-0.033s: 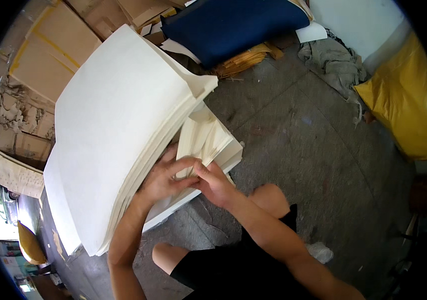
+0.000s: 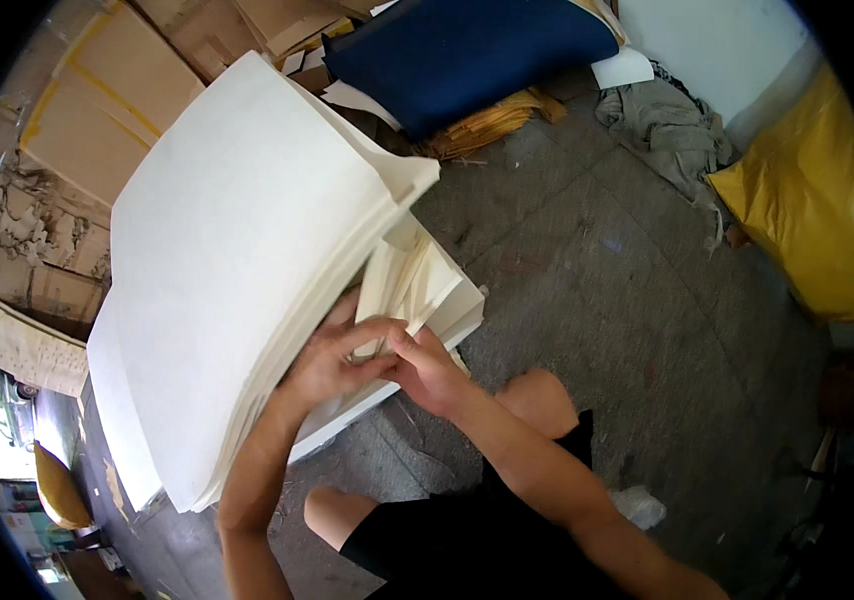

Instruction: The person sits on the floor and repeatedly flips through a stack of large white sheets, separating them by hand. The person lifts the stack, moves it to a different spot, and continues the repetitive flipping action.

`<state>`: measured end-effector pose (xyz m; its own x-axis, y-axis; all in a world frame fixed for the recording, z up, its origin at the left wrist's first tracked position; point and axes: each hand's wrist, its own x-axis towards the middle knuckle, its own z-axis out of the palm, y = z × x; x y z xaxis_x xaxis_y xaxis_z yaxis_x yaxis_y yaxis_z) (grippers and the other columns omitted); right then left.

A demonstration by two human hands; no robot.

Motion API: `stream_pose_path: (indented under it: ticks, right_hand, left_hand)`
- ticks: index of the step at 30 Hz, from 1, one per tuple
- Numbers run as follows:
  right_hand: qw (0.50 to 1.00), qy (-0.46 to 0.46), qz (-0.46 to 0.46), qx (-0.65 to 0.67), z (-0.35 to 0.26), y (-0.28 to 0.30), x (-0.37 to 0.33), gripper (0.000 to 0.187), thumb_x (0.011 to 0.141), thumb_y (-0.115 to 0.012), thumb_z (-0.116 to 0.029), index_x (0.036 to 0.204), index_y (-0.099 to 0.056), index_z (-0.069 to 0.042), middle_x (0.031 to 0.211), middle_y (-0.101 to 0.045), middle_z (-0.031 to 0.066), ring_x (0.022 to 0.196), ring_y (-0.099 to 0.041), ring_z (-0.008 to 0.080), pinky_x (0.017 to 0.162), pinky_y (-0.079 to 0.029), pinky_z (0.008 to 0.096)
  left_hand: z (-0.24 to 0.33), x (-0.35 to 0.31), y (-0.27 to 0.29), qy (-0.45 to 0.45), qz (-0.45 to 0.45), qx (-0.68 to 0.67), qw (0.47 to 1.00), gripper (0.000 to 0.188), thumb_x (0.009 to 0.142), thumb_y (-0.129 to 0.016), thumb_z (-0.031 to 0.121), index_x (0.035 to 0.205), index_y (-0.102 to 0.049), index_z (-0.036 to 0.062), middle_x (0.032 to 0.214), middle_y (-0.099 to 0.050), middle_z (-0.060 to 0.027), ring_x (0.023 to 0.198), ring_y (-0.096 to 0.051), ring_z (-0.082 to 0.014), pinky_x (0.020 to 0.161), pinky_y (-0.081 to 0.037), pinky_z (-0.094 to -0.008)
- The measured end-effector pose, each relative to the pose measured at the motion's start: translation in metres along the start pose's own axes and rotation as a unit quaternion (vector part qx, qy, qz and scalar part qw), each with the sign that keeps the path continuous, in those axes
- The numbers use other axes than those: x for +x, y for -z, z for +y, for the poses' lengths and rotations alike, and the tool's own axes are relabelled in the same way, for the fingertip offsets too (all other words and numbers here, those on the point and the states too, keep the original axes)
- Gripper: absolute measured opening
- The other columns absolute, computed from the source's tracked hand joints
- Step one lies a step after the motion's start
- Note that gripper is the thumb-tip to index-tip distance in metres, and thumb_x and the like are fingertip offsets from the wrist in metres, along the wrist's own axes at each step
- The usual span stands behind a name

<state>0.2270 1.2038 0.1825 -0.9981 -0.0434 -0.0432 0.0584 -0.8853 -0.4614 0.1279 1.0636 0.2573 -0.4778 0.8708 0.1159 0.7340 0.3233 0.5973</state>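
Observation:
A large stack of white sheets (image 2: 237, 230) lies bent over, its layered edge facing me. Under its near edge, a bundle of cream folded sheets (image 2: 397, 280) stands at an angle. My left hand (image 2: 325, 362) reaches under the stack's edge, its thumb and fingers curled round the lower end of the bundle. My right hand (image 2: 431, 372) meets it from the right, thumb and fingers closed on the same end. The hands touch each other. The left fingertips are partly hidden behind the sheets. More pale sheets (image 2: 462, 300) lie beneath.
A dark blue sheet-covered pile (image 2: 477, 55) lies at the back above brown folded material (image 2: 492, 122). Grey cloth (image 2: 662, 130) and a yellow sack (image 2: 802, 200) are at the right. Cardboard (image 2: 107, 110) stands at the left. Grey floor (image 2: 647, 330) stretches to the right of my knees.
The cream sheets have shifted and fanned slightly above my hands. The near corner of the white stack has moved a little to the right. Both hands keep nearly the same place.

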Motion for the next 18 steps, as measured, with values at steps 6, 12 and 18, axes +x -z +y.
stream_pose_path:
  ticks: [6, 12, 18]
  right_hand:
    - [0.994, -0.020, -0.036, 0.099, 0.020, 0.033, -0.002, 0.068, 0.096, -0.068, -0.046, 0.137, -0.048, 0.003, 0.123, -0.061, 0.0123, 0.113, -0.062, 0.0237, 0.095, -0.054, 0.0412]
    - [0.998, -0.030, -0.027, 0.050, 0.009, 0.045, -0.006, 0.079, 0.092, -0.075, -0.040, 0.148, -0.035, -0.003, 0.142, -0.051, 0.0115, 0.127, -0.054, 0.0261, 0.102, -0.050, 0.0434]
    - [0.976, -0.028, 0.215, -0.007, 0.006, -0.020, 0.006, 0.065, 0.091, -0.077, -0.024, 0.144, -0.040, -0.012, 0.135, -0.054, 0.0095, 0.127, -0.055, 0.0317, 0.100, -0.052, 0.0602]
  left_hand:
    - [0.006, -0.028, -0.055, 0.173, -0.092, -0.274, 0.942, 0.058, 0.088, -0.078, 0.012, 0.142, -0.058, 0.0125, 0.135, -0.061, -0.0132, 0.118, -0.061, -0.0221, 0.098, -0.052, -0.0375]
    - [0.080, -0.038, -0.074, 0.083, 0.112, 0.044, 0.989, 0.050, 0.079, -0.073, -0.002, 0.128, -0.063, 0.0030, 0.128, -0.062, -0.0232, 0.125, -0.057, -0.0437, 0.104, -0.046, -0.0505]
    - [0.082, -0.117, -0.130, 0.133, 0.236, -0.019, 0.963, 0.041, 0.078, -0.070, -0.004, 0.118, -0.066, 0.0009, 0.135, -0.060, -0.0223, 0.133, -0.052, -0.0429, 0.112, -0.040, -0.0520]
